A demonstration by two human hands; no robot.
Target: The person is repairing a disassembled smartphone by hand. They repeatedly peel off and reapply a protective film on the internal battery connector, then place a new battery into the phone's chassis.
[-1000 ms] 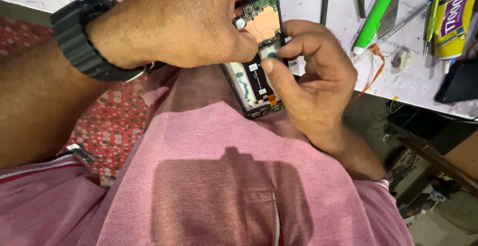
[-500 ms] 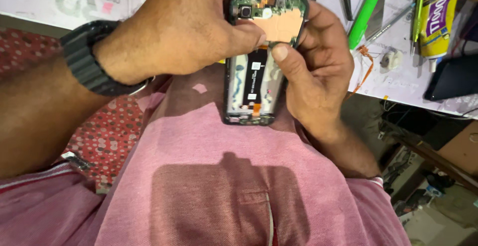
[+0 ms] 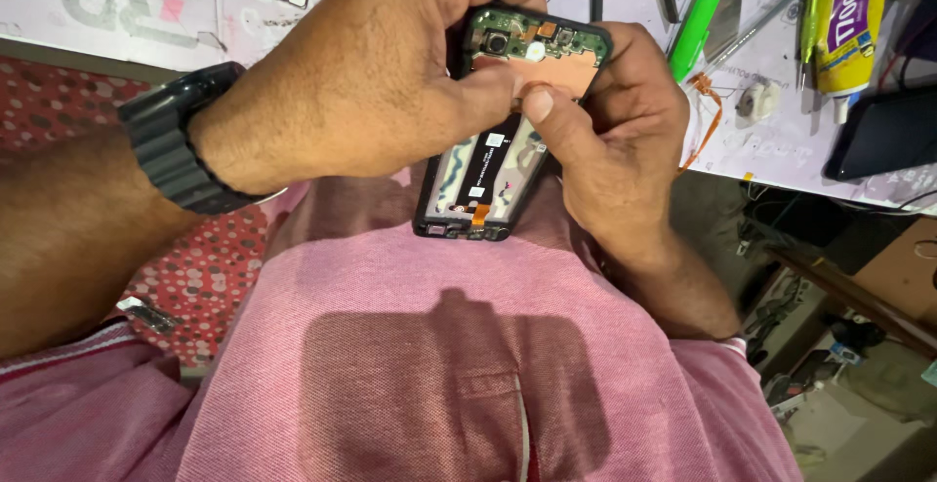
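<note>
Your shirt (image 3: pixel 459 345) is pink with a fine woven fleck. The watch (image 3: pixel 181 145) on your left wrist is matte black. The phone (image 3: pixel 508 131) you hold has a black frame, a green board at 12 o'clock, a copper-orange patch just under it and a black strip down its middle. At 9 o'clock the cloth (image 3: pixel 210 272) is red with pale dots. At 1 o'clock lies a bright green pen (image 3: pixel 708 9); at 2 o'clock, a yellow tube (image 3: pixel 847 23) with a purple label. The mat (image 3: pixel 127 9) at 11 o'clock is whitish.
</note>
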